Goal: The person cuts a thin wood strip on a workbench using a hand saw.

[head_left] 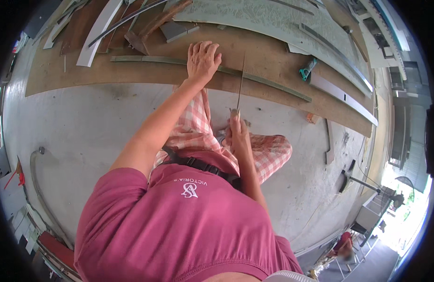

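My left hand (204, 61) lies over a long, thin greenish strip (273, 86) on a brown board, its fingers curved across and pressing it down. Held upright near my knees, my right hand (238, 129) wraps round the grip of a handsaw. The narrow saw blade (241, 84), seen nearly edge-on, points away from me and crosses the strip just right of my left hand. Whether its teeth are cutting in cannot be made out. Part of the strip is hidden beneath my left hand.
A wooden-handled hammer (153, 27) and a white channel (98, 34) lie at the far left. Rightward are a pale green patterned sheet (254, 30), a teal-handled tool (307, 70) and a shiny metal strip (344, 97). Another person (343, 244) is at the lower right.
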Available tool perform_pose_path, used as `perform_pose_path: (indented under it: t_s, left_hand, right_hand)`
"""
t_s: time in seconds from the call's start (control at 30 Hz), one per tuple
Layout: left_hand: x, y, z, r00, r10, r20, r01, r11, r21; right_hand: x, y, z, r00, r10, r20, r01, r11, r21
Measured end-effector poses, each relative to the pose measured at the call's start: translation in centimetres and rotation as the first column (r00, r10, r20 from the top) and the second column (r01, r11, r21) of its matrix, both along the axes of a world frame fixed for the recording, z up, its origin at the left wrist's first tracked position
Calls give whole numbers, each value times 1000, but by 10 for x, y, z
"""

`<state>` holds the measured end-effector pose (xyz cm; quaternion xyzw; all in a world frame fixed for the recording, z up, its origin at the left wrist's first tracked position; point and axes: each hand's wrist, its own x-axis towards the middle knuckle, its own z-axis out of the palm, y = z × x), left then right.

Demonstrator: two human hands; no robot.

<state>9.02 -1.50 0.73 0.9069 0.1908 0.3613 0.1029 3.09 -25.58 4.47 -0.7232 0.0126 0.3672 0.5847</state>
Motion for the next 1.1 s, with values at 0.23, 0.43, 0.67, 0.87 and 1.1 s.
perform_pose_path:
  t_s: [0.23,0.43,0.67,0.87,1.1]
  left_hand:
    - [4,1,-2,1000,-22,-12,22,1000,-15]
    - [0,0,4,1000,-17,-12,17,1000,-2]
    - [2,3,-2,1000,-12,-7,12,1000,-2]
    - [4,1,2,1000,-29,-3,29,1000,8]
    - [-3,9,-4,980,-196,45,198,978,-70]
  right_hand:
    - [9,7,-3,995,-38,-94,48,993,107]
    - [2,3,4,999,-7,-51,11,998,60]
    - [6,10,11,998,10,-58,-9,1000,18]
    - [14,7,-7,996,-47,-72,54,994,92]
    - [45,30,41,977,-184,107,137,928,345]
